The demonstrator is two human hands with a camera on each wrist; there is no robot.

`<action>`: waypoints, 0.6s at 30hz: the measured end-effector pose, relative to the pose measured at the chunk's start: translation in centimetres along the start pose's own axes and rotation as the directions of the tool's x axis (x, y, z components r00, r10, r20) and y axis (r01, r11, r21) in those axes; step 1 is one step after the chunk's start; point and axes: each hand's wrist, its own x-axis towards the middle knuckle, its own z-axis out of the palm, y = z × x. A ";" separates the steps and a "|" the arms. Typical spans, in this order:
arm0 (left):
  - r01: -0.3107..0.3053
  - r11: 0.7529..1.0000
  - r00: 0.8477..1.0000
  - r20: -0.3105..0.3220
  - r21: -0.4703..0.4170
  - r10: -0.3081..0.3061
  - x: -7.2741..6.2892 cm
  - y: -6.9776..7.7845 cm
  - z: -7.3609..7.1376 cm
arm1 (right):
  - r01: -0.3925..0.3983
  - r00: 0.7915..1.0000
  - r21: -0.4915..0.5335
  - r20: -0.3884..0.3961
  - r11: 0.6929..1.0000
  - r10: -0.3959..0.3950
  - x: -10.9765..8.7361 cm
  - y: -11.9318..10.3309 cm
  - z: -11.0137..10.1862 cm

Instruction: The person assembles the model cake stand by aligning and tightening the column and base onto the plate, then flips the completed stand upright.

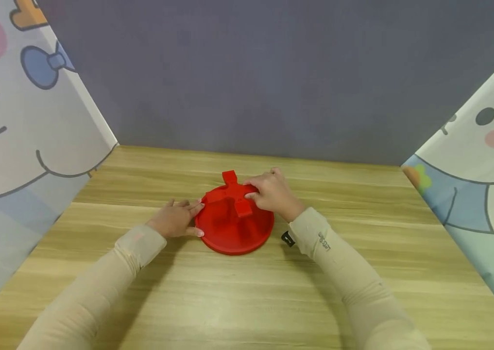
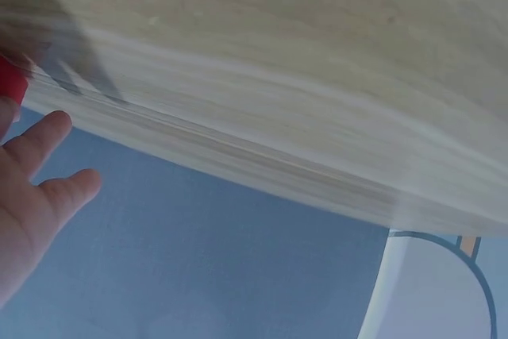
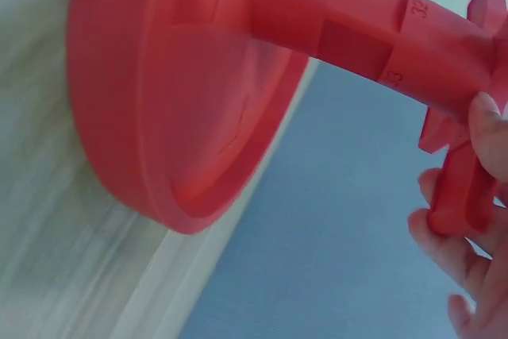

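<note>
The red disc (image 1: 234, 228) lay flat at the middle of the wooden table (image 1: 247, 291). Our left hand (image 1: 176, 219) rested on its left rim, fingers straight and relaxed. Our right hand (image 1: 273, 193) pinched the cross-shaped top (image 1: 231, 192) of its post (image 3: 373, 33). Only the right wrist view showed numbers moulded on that post.

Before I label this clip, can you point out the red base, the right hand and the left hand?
red base (image 1: 229, 233): head view, on its round plate.
right hand (image 1: 273, 194): head view, on its back.
left hand (image 1: 174, 219): head view, on its back.
</note>
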 end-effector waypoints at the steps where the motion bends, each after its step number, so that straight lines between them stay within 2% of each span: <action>1: 0.002 1.000 1.000 0.008 -0.012 -0.002 0.0 -0.1 -0.1 | -0.004 1.000 0.013 0.018 1.000 0.004 0.0 0.0 -0.1; 3: 0.008 0.999 1.000 0.021 -0.044 -0.007 0.0 -0.3 -0.1 | -0.010 0.998 0.048 0.067 0.999 0.007 0.1 0.1 -0.4; 8: 0.007 0.996 1.000 0.009 -0.091 -0.006 0.3 -0.2 0.1 | -0.010 0.983 0.127 0.185 0.992 -0.013 -0.8 1.3 -1.3; 13: 0.013 0.992 1.000 0.019 -0.126 -0.010 0.1 -0.2 -0.1 | -0.091 0.977 0.191 0.209 0.977 0.050 -2.2 2.8 -1.9; 16: 0.004 0.978 1.000 -0.002 -0.209 -0.004 -0.1 -0.4 -0.6 | -0.166 0.971 0.247 0.209 0.955 0.115 -3.1 3.8 -2.4; 18: -0.039 0.951 0.999 -0.044 -0.306 0.027 -0.1 -0.8 -1.1 | -0.206 0.967 0.284 0.205 0.937 0.150 -3.6 4.4 -2.9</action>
